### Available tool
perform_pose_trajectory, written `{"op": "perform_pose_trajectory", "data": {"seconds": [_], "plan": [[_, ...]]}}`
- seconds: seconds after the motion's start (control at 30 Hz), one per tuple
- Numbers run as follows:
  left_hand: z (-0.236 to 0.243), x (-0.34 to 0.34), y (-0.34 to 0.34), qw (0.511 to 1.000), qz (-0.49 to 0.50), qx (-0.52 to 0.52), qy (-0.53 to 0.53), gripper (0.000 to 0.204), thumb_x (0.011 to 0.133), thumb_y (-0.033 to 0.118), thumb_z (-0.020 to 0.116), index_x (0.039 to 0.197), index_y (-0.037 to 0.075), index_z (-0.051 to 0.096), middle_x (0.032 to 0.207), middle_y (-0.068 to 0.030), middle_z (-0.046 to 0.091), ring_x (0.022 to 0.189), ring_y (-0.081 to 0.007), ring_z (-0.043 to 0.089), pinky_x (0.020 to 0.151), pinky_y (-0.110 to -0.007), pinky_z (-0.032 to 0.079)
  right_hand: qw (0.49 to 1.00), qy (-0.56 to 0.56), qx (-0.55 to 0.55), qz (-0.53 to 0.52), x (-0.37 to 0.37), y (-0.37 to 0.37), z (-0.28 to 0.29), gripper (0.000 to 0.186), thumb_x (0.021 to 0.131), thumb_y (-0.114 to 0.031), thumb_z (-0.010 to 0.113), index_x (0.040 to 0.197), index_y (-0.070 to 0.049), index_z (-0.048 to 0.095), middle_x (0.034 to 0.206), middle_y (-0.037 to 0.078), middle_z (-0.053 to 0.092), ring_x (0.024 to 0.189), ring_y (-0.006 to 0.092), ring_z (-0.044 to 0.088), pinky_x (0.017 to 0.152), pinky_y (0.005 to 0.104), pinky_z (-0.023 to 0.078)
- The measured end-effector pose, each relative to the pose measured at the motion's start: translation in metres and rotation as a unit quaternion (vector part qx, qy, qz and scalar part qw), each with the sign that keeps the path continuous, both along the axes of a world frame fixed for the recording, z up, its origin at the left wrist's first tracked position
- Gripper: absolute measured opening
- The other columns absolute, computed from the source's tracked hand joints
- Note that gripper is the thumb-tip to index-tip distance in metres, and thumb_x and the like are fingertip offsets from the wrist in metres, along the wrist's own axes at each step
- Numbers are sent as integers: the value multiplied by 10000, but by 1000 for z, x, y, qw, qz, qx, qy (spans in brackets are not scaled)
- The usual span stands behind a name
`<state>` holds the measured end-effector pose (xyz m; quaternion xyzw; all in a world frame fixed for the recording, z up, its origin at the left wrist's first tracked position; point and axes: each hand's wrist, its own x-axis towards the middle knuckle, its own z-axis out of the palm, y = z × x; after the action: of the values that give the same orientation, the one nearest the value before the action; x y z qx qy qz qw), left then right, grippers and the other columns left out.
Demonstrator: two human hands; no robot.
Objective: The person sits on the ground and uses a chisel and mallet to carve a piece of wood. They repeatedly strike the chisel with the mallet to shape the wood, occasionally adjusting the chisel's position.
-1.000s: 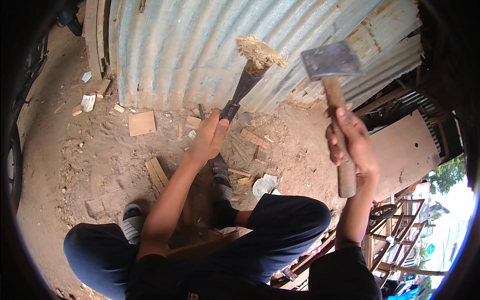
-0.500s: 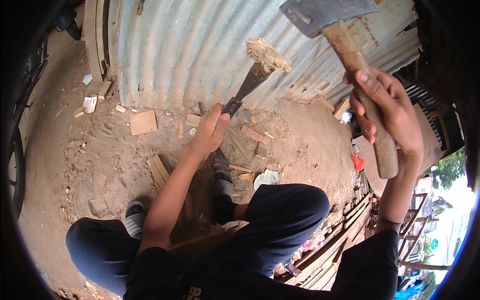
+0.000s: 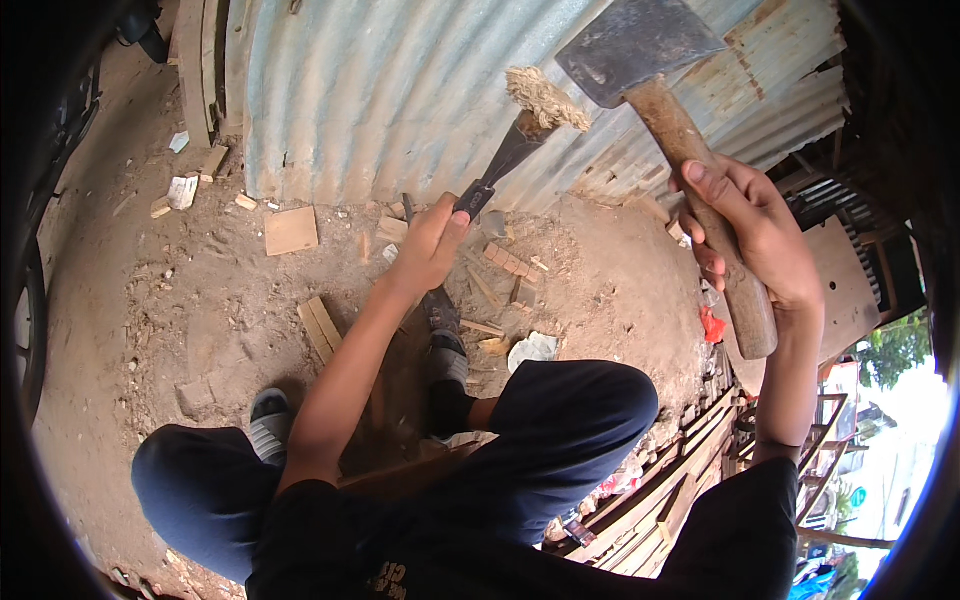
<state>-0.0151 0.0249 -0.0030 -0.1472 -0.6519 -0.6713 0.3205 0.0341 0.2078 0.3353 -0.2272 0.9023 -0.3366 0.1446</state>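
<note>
My left hand (image 3: pixel 430 245) grips a dark tapered tool (image 3: pixel 500 170) with a frayed, straw-coloured mass (image 3: pixel 540 95) at its upper end. To its right my right hand (image 3: pixel 745 235) is wrapped round the worn wooden handle of a hatchet (image 3: pixel 640 50), whose broad dark metal head is raised just above and right of the frayed end, apparently apart from it in this view. My legs (image 3: pixel 570 420) are bent beneath my arms, and one sandalled foot (image 3: pixel 270 425) rests on the dirt.
A corrugated metal sheet (image 3: pixel 360 100) stands ahead. Wood offcuts (image 3: pixel 320 330), a square board (image 3: pixel 290 230) and litter lie on the dirt (image 3: pixel 170 330). At the right are stacked planks (image 3: pixel 640 510), a red plastic scrap (image 3: pixel 711 324) and a leaning board (image 3: pixel 830 280); dark vehicle parts (image 3: pixel 35 340) edge the left.
The hatchet rose and moved right, then shifted slightly left and down in my right hand. My left hand and its tool have risen slightly and moved right.
</note>
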Motion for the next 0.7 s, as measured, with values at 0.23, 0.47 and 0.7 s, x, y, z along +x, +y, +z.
{"op": "perform_pose_trajectory", "data": {"seconds": [0.23,0.47,0.7], "plan": [[-1,-1,1,1000,-7,27,11,306,1057,269,459,1002,-31,483,680,-106,508,602,-200,474,574,-350,404,944,210,-247,-65,16,-35,8,390,1014,-390,556,1062,-3,552,647,2,487,411,40,417,357,185,378],[-3,-5,-5,999,18,22,33,359,1064,315,431,962,-26,484,697,-103,531,618,-182,486,579,-339,408,994,-46,-27,-97,6,7,-33,316,1022,-353,562,987,-40,543,598,12,486,369,61,421,330,219,374],[-6,-1,4,999,-5,25,22,354,1062,314,433,941,-15,482,699,-119,536,619,-214,510,593,-357,415,978,76,-147,-124,39,-5,12,393,1005,-377,575,1036,15,554,651,16,512,409,53,448,350,185,405]]}}
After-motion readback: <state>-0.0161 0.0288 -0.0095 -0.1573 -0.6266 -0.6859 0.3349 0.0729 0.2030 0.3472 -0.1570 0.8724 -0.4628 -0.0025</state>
